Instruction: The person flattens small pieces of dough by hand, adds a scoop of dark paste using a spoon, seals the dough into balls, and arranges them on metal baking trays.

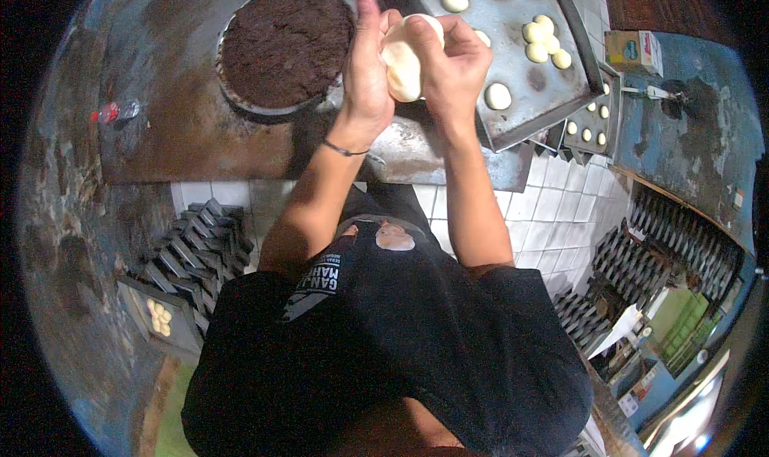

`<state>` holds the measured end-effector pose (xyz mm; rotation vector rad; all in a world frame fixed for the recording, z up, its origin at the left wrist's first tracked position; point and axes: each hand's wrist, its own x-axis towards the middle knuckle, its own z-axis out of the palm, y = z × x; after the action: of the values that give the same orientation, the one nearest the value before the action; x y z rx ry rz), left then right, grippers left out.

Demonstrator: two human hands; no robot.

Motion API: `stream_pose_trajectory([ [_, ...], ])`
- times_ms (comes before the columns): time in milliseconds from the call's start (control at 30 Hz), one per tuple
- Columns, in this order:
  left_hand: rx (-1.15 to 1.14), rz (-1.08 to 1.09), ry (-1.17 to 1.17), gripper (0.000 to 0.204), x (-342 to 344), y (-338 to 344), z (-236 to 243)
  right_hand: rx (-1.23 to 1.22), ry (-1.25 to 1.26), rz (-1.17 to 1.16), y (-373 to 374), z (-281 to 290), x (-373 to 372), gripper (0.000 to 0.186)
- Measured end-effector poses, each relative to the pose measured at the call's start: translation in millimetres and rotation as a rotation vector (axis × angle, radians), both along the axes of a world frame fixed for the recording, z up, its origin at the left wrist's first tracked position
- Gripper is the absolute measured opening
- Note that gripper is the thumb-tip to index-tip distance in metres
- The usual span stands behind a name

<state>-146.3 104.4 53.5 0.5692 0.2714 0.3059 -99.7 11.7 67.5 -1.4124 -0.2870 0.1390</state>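
Note:
Between my two hands is a piece of pale dough (404,71), held up over the table edge. My left hand (368,80) presses its palm against the dough's left side, thumb pointing up and fingers partly hidden behind it. My right hand (458,66) wraps round the other side, with the thumb on top of the dough. To the left stands a round metal basin (227,91) full of dark brown crumbly filling (287,47). On the right, a metal baking tray (513,124) carries single dough balls (497,96) and a cluster of several dough balls (541,39).
Under the tray's right side sits another tray (613,120) with dough balls. A cardboard box (634,52) and a brush-like tool (658,92) lie on the blue surface at right. A red-capped bottle (114,112) is at far left. Stacked metal trays (196,245) stand below.

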Motion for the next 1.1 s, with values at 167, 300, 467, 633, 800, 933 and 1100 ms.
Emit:
stream_pose_trajectory([
  [167,0.489,-0.003,0.065,0.034,-43.3,51.2,-10.1,-0.154,0.069,0.154,22.9,15.6,-8.8,0.025],
  [300,0.373,0.095,0.12,0.024,-71.3,77.3,-20.7,-0.248,0.195,0.38,43.1,34.1,-29.5,0.038],
  [467,0.947,0.009,-0.055,0.063,-137.6,90.0,-88.2,-0.626,-0.443,0.445,61.8,9.6,-55.1,0.048],
  [633,1.47,-0.106,0.099,0.05,-162.7,116.7,-90.1,-1.304,-0.103,0.467,-3.2,-204.0,-92.9,0.039],
  [800,1.435,-0.163,0.531,0.038,-208.2,168.5,-124.0,-1.532,-0.347,0.613,-43.9,-297.4,-181.5,0.029],
  [933,1.365,-0.005,0.781,0.035,-246.4,215.3,-162.5,-1.457,-0.451,0.531,-39.9,-301.4,-186.9,0.033],
  [1100,1.283,0.135,0.776,0.034,-262.3,240.9,-170.1,-1.734,-0.154,0.649,-29.7,-298.6,-178.4,0.036],
])
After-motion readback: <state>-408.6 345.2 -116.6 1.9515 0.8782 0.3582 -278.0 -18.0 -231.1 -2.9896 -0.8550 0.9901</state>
